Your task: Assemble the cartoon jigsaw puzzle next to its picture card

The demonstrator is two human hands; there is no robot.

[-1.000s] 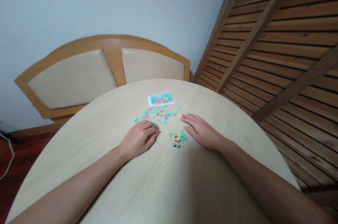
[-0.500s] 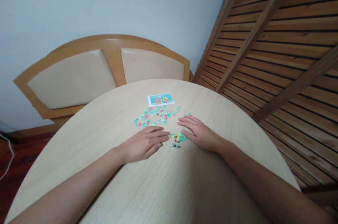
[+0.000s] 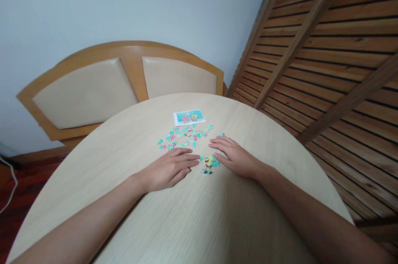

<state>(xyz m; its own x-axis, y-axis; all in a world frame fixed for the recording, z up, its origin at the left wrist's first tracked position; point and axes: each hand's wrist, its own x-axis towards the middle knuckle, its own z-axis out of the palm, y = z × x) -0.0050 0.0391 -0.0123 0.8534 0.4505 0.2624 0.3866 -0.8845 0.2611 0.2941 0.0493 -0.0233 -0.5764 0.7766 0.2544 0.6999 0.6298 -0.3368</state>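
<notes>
Between my two hands lies a partly joined jigsaw puzzle (image 3: 207,164) with a yellow cartoon sponge figure and some turquoise pieces. My left hand (image 3: 169,168) rests flat on the table, fingers stretched toward the puzzle's left edge. On the other side my right hand (image 3: 233,156) lies palm down with fingers extended, its thumb beside the puzzle's right edge, where it hides a little. Neither hand grips anything. Loose jigsaw pieces (image 3: 188,132) in turquoise, pink and white are spread beyond my hands. One piece (image 3: 221,134) sits just past my right fingers.
A picture card (image 3: 189,117) with the cartoon scene lies behind the loose pieces. Everything is on a round wooden table (image 3: 174,231). A padded wooden headboard (image 3: 130,54) stands at the wall, and wooden slats (image 3: 317,61) rise on the right. A white cable (image 3: 14,183) hangs at far left.
</notes>
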